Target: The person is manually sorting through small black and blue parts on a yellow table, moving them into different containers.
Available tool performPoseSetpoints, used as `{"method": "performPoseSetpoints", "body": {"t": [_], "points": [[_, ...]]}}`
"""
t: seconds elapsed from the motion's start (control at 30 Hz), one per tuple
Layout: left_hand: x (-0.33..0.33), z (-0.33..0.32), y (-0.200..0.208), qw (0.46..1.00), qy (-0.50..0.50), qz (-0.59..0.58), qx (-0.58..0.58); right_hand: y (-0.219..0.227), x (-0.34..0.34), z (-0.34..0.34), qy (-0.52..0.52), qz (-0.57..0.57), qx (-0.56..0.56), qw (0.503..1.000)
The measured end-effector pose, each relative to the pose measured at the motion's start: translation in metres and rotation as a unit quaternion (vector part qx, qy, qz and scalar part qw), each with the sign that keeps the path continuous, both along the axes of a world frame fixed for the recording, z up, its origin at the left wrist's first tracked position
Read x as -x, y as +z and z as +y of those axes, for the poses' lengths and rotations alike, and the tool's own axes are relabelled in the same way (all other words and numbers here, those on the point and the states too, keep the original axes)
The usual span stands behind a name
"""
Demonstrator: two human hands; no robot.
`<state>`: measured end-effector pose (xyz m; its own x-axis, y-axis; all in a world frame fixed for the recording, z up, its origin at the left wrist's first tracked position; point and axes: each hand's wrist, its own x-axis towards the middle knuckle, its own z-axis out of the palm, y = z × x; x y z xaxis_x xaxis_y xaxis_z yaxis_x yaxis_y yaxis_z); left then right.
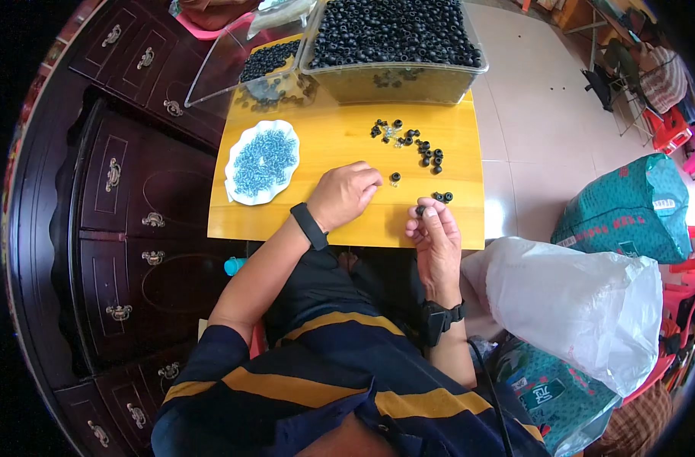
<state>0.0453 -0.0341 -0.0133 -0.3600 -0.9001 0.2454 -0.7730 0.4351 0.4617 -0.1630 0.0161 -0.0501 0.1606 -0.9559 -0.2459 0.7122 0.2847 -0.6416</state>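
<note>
Over the near right part of the table (324,228), the right hand (437,234) is raised from a forearm that comes upward from the lower edge, its wrist wearing a black watch (439,321). Its thumb (432,221) and bent fingers (449,222) are closed around a small black piece (420,211), which sits at their tips. Just beyond these fingers there is a pair of black pieces (443,197), and farther away from them lies a loose cluster of black pieces (437,156).

To the left, the left hand (347,196) is placed low over the table with its back upward. Its forearm slants from the lower left, with a dark band (309,226) around the wrist. The left fingers (369,180) are curled and point to the right; their undersides are hidden, so I cannot tell if they grip something. Near their tips, on the right, stands a single black piece (395,177). Left of these fingers, well apart, is a white dish (244,199) with clear bluish pieces (265,160). Far ahead of both hands stands a clear bin (362,87), filled with black pieces.
</note>
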Motion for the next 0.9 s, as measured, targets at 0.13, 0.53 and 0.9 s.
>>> {"method": "performPoseSetpoints", "body": {"t": [0.13,0.53,0.9], "points": [[0.014,0.006,0.011,0.999,0.013,0.027,-0.016,0.001,0.000,0.000,-0.004,0.004,0.000,1.000],[0.023,0.004,0.013,0.999,-0.016,-0.013,0.027,0.002,0.002,0.000,0.002,0.000,0.003,1.000],[0.057,0.035,0.039,0.979,0.003,0.189,-0.082,0.001,-0.005,0.002,0.013,0.038,0.037,0.999]]}}
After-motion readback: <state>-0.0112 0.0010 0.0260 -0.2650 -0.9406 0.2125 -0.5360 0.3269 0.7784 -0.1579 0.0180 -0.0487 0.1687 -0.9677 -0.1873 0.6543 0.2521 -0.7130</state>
